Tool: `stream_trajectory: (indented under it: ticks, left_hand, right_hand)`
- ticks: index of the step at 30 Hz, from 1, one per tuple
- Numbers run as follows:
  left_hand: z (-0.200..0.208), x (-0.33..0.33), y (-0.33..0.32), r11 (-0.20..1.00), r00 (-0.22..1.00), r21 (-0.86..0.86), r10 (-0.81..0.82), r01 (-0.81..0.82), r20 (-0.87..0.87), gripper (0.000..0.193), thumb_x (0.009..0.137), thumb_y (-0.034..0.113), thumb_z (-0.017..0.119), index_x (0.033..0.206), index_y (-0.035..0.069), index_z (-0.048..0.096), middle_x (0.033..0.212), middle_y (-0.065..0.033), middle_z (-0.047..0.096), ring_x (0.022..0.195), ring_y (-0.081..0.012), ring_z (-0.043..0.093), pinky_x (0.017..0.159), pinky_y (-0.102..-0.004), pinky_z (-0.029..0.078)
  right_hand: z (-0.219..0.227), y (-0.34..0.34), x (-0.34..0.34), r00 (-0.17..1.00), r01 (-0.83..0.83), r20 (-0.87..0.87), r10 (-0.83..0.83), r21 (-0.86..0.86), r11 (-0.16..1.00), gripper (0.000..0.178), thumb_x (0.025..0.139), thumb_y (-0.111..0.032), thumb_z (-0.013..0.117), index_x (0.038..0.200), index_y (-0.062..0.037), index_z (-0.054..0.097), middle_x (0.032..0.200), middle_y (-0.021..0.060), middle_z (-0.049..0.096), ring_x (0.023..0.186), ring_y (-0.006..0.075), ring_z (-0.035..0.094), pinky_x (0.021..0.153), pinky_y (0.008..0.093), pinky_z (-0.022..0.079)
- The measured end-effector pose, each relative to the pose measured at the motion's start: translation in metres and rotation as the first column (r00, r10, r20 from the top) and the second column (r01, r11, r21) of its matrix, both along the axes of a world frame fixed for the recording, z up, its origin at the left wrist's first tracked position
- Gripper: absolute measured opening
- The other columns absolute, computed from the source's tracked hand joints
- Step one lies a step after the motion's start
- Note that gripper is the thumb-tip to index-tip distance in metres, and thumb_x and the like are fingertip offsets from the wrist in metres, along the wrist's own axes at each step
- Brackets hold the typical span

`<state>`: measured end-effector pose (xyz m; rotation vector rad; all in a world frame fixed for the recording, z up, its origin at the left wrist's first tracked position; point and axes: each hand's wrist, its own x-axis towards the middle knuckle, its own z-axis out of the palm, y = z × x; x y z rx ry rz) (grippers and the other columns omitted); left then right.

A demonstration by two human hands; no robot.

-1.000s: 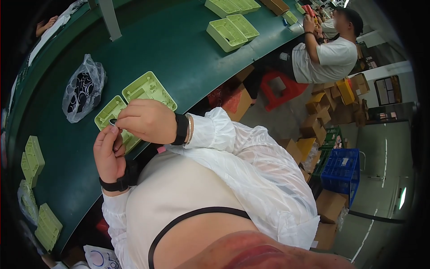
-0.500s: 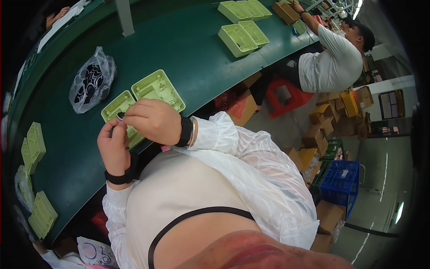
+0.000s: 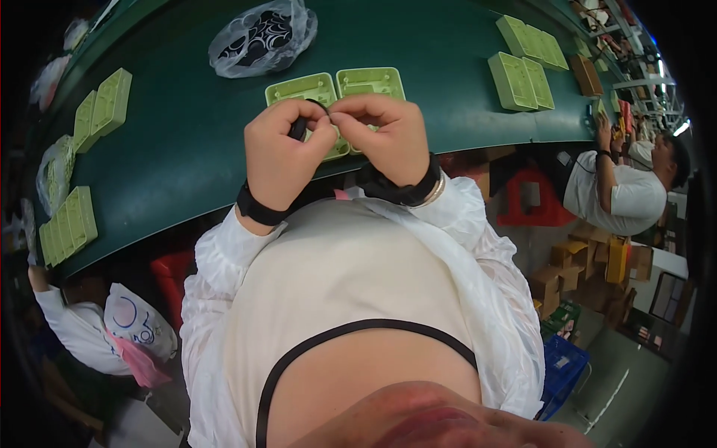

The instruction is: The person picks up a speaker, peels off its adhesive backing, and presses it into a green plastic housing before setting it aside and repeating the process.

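fingers [image 3: 367,107] of left hand [image 3: 280,153] and right hand [image 3: 392,142] clamp thin black curved strip [image 3: 297,129]; hands partly block pale-green plastic trays [image 3: 299,86]; clear plastic bag [image 3: 228,63] lies beyond.

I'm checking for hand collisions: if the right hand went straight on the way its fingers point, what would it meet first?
Probably the left hand, at its fingertips, or the black piece it holds; the right hand points toward them, but depth leaves the order unclear.

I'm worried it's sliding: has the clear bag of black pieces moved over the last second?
No, not visibly: the bag still lies on the green table, beyond the left tray of the nearest pair. The view has turned.
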<state>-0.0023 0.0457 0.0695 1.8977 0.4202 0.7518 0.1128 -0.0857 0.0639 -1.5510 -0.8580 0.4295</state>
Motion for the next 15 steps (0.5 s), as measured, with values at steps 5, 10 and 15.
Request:
stream_trajectory:
  ticks: [5,10,15]
  left_hand:
    - [0.002,-0.007,0.0,0.998,0.999,0.057,-0.036,0.034,0.025,0.007,0.081,0.003,0.073,0.086,-0.002,0.07,0.077,-0.0032,0.067,0.067,-0.0067,0.056,0.061,-0.0236,0.045]
    - [0.007,-0.008,-0.003,0.997,0.997,0.031,-0.077,0.076,0.01,0.009,0.081,0.005,0.072,0.085,-0.002,0.07,0.076,-0.0038,0.067,0.067,-0.0086,0.058,0.062,-0.0247,0.047]
    - [-0.004,-0.008,0.005,0.868,0.94,-0.385,-0.342,0.314,-0.006,0.007,0.083,0.006,0.071,0.086,-0.001,0.07,0.078,-0.0022,0.068,0.065,-0.0098,0.058,0.062,-0.0244,0.046]
  right_hand:
    - [0.002,-0.002,0.0,0.997,-0.038,0.073,0.038,-0.005,0.999,0.012,0.089,-0.002,0.072,0.1,0.0024,0.075,0.096,0.0063,0.077,0.087,0.012,0.072,0.078,0.0252,0.057]
    - [0.002,-0.007,0.001,0.979,-0.054,0.198,0.045,0.04,0.998,0.011,0.089,-0.001,0.071,0.099,0.0024,0.073,0.092,0.0061,0.075,0.083,0.0114,0.07,0.075,0.025,0.056]
    - [-0.007,-0.049,0.022,0.983,-0.037,0.184,0.024,0.067,0.997,0.005,0.091,0.001,0.064,0.095,0.0013,0.068,0.081,0.0025,0.069,0.071,0.0101,0.064,0.067,0.0243,0.051]
